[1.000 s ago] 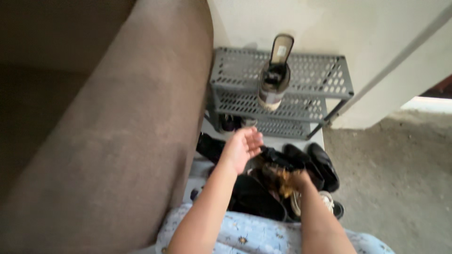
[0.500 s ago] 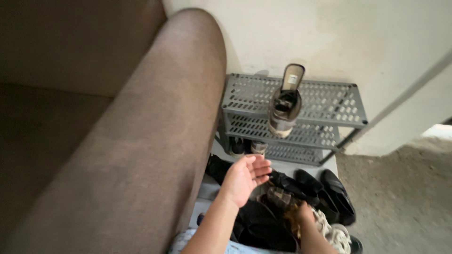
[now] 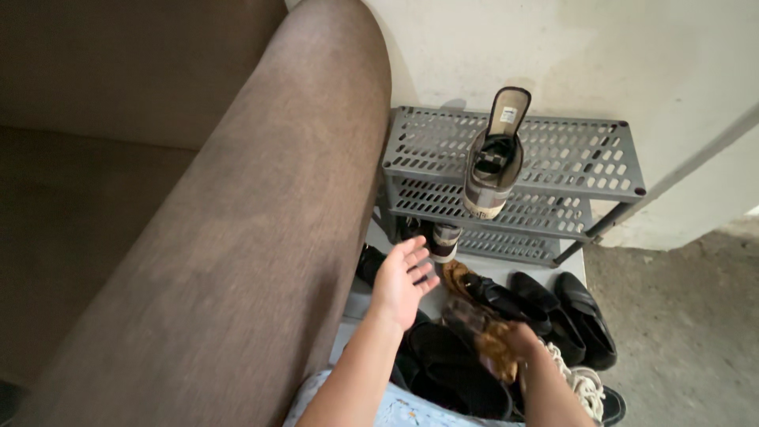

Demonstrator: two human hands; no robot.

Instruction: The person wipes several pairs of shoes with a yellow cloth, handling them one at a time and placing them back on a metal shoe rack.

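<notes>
- The left hand [image 3: 403, 281] hovers open, palm up and fingers loosely spread, above the floor just beside the sofa arm [image 3: 261, 237] and in front of the grey shelf rack [image 3: 553, 150] — it holds nothing.
- The right hand [image 3: 518, 340] is down among the shoes, closed over a brown, patterned shoe [image 3: 474, 316]; how firmly it grips I cannot tell, since the fingers are partly hidden.
- That brown shoe lies in the pile on the floor, touching a pair of black loafers [image 3: 553, 308] on its right and dark slippers [image 3: 451, 372] nearer the person.
- Judging by its look, the shoe is light and fairly soft in the upper, stiffer at the sole — taking it by the heel or along the sole edge should keep it from folding. It does not seem fragile or slippery.
- One tall shoe [image 3: 494, 158] stands upright on the rack's top shelf, toe down; another shoe [image 3: 444, 239] sits at the lowest level.
- A white laced sneaker [image 3: 581, 379] lies at the right of the pile.
</notes>
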